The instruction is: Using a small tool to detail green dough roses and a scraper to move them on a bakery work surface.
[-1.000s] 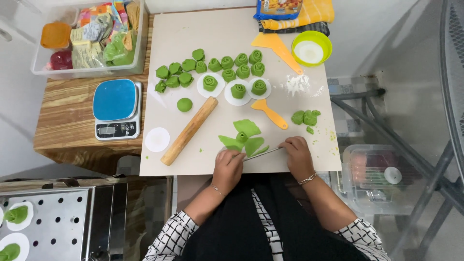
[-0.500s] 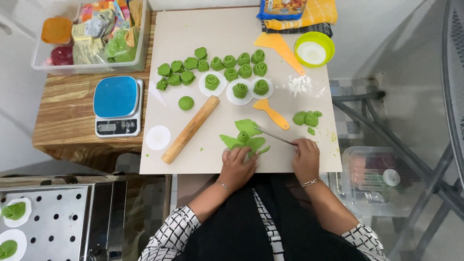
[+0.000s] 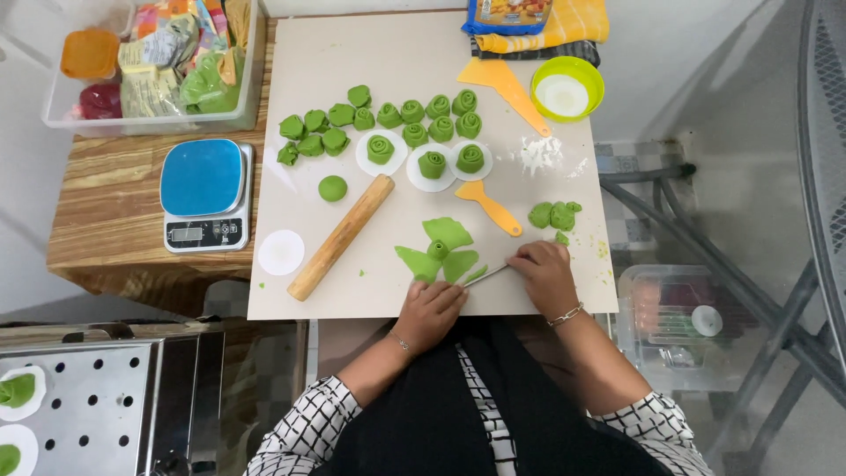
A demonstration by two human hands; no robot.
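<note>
My right hand (image 3: 545, 275) grips a thin metal knife (image 3: 490, 274) whose tip points left at the green dough petals (image 3: 441, 249) near the front edge of the beige mat (image 3: 317, 62). The petals fan out around a small rolled centre. My left hand (image 3: 432, 310) rests with curled fingers just below the petals, touching their lower edge. A wooden rolling pin (image 3: 341, 236) lies diagonally to the left. Several finished green dough roses (image 3: 414, 123) stand in rows at the back, three on white paper discs.
A blue kitchen scale (image 3: 204, 194) sits left of the mat, beside a clear bin of packets (image 3: 150, 62). Orange scrapers (image 3: 489, 207), a green bowl of flour (image 3: 567, 88), dough scraps (image 3: 555, 214), a dough ball (image 3: 332, 188) and a steamer tray (image 3: 79, 401) are around.
My right hand has shifted the knife slightly, its tip now low beside the petals. My left hand has slid right under the dough. The camera view moved a little.
</note>
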